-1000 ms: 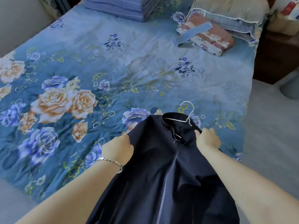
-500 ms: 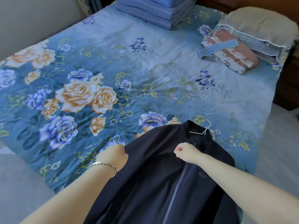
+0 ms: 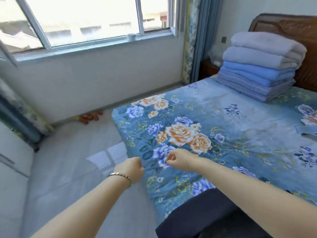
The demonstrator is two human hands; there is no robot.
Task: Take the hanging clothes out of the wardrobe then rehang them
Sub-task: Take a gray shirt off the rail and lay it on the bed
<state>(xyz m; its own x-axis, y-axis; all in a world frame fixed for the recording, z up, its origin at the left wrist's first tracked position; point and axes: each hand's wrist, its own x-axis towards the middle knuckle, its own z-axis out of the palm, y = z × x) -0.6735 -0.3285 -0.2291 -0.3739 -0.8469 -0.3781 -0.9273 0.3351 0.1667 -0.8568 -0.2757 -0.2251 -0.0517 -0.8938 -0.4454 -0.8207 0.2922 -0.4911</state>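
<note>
Now the dark jacket [image 3: 205, 215] lies spread over the near edge of the bed [image 3: 240, 117], at the bottom of the head view, partly under the right forearm. Only a plain dark stretch of it shows; its collar and any hanger are out of sight, so I cannot say whether one is in it.

Judging by how it drapes flat and follows the bed's edge, the cloth is soft, limp and fairly light, with no stiffness of its own. It would sag and fold if lifted by one point. The sensible places to take it are probably the two shoulders near the collar, or a hanger hook if one is there, so the body hangs straight rather than bunching.

Neither hand has hold of anything. The left hand [image 3: 132, 169], with a bracelet [image 3: 121, 176] at the wrist, is loosely curled over the floor [image 3: 68, 169] just beside the bed's near left corner. The right hand [image 3: 178, 159] hovers above the flowered bedspread with fingers bent inward, its grip narrow and empty. Both are well apart from the jacket.

A stack of folded blankets [image 3: 260, 66] sits at the far end by the headboard [image 3: 291, 31].
</note>
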